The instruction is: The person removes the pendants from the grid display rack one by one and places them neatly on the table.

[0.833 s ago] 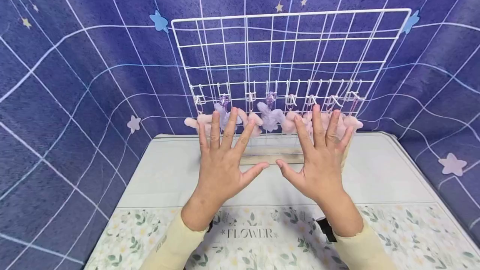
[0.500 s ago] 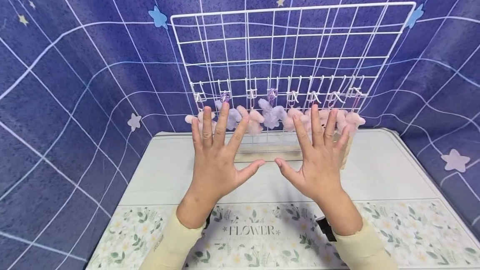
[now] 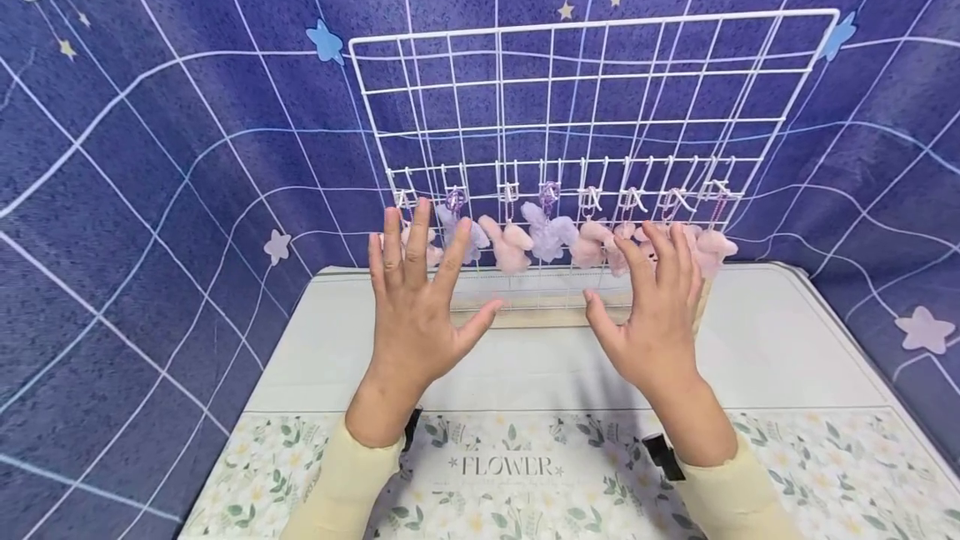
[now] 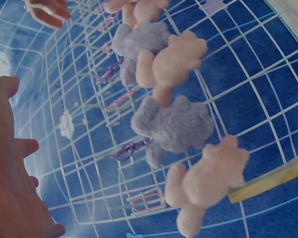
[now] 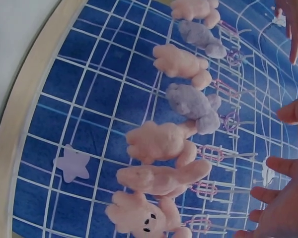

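My left hand (image 3: pixel 412 319) is held up with its fingers straight and spread, palm toward the wire grid rack (image 3: pixel 592 73). My right hand (image 3: pixel 660 315) faces the same rack, fingers slightly bent and closer together. Neither hand holds anything. A row of plush animal keychains hangs from hooks on the rack, several pink and two lilac. Between the hands hang a pink plush keychain (image 3: pixel 510 247) and a lilac plush keychain (image 3: pixel 549 232). In the left wrist view, my left hand (image 4: pixel 15 168) is apart from the nearest pink plush (image 4: pixel 206 178). My right fingers partly hide the rightmost plush keychains in the head view.
The rack stands on a wooden base (image 3: pixel 525 319) at the back of a white table mat (image 3: pixel 322 340). The mat's front part (image 3: pixel 510 494) has a flower print. A blue-purple cloth (image 3: pixel 150 190) with stars and grid lines surrounds the table.
My left hand has moved left and my right hand a little right, widening the gap between them. My right fingers have bent slightly and drawn together. The plush keychains still hang in place.
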A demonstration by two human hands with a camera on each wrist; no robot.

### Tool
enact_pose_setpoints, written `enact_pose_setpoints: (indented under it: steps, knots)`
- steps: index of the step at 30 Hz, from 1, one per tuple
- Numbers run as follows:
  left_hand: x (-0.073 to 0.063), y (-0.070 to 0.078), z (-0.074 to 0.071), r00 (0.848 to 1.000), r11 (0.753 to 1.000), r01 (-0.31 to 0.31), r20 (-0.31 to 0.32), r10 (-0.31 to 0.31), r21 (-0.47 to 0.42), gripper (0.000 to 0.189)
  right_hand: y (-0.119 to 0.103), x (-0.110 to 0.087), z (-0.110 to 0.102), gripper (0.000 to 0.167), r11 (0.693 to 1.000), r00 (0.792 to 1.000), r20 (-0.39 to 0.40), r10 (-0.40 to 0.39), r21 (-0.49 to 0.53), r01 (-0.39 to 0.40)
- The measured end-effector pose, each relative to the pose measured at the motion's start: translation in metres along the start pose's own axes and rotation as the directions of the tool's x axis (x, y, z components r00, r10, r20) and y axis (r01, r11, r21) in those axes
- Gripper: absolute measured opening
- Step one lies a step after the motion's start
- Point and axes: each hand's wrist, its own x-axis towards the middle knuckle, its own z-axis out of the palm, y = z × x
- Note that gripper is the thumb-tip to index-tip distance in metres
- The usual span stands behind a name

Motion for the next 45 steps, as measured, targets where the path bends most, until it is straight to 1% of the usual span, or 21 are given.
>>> enact_pose_setpoints:
  steps: [5,8,12,14,20,25,28,32,36,38,40,42,45]
  knots:
    - [0.001,-0.009,0.002,0.999,0.999,0.039,-0.026,-0.040,-0.036,0.080,0.007,0.006,0.001,0.054,0.997,0.999,-0.048,0.020,0.073,-0.017]
    - [0.003,-0.015,0.001,0.995,0.997,0.047,-0.088,-0.052,-0.065,0.075,0.012,0.007,0.000,0.049,0.994,0.997,-0.059,0.047,0.103,-0.041]
    - [0.006,-0.024,-0.001,0.978,0.992,0.054,-0.194,-0.075,-0.110,0.068,0.018,0.008,-0.002,0.045,0.989,0.994,-0.078,0.081,0.132,-0.070]
    - [0.008,-0.029,-0.002,0.969,0.988,0.065,-0.228,-0.095,-0.137,0.067,0.021,0.010,-0.003,0.042,0.986,0.991,-0.090,0.097,0.145,-0.084]
    - [0.011,-0.046,-0.002,0.946,0.968,0.130,-0.264,-0.186,-0.217,0.064,0.032,0.014,-0.006,0.037,0.979,0.980,-0.137,0.142,0.166,-0.118]
    - [0.011,-0.062,0.000,0.925,0.948,0.203,-0.269,-0.267,-0.243,0.061,0.037,0.017,-0.006,0.036,0.972,0.975,-0.135,0.177,0.176,-0.152]
    - [0.011,-0.069,0.001,0.915,0.933,0.243,-0.255,-0.311,-0.264,0.060,0.040,0.020,-0.007,0.034,0.967,0.969,-0.135,0.206,0.178,-0.180]
    - [0.012,-0.078,0.006,0.906,0.902,0.293,-0.210,-0.368,-0.317,0.055,0.045,0.023,-0.008,0.031,0.957,0.952,-0.169,0.254,0.189,-0.221]
    - [0.011,-0.086,0.014,0.891,0.862,0.337,-0.168,-0.422,-0.377,0.047,0.050,0.025,-0.008,0.029,0.948,0.934,-0.206,0.291,0.191,-0.253]
    - [0.011,-0.090,0.018,0.886,0.851,0.352,-0.154,-0.437,-0.389,0.042,0.052,0.026,-0.007,0.028,0.944,0.927,-0.216,0.306,0.195,-0.267]
    - [0.012,-0.095,0.022,0.880,0.840,0.367,-0.144,-0.453,-0.399,0.038,0.052,0.026,-0.006,0.027,0.940,0.924,-0.209,0.319,0.195,-0.281]
    - [0.013,-0.099,0.024,0.878,0.831,0.381,-0.123,-0.462,-0.406,0.036,0.052,0.028,-0.006,0.026,0.935,0.920,-0.205,0.333,0.195,-0.295]
    - [0.016,-0.105,0.030,0.866,0.800,0.416,-0.080,-0.493,-0.431,0.033,0.053,0.031,-0.006,0.024,0.928,0.911,-0.205,0.358,0.188,-0.322]
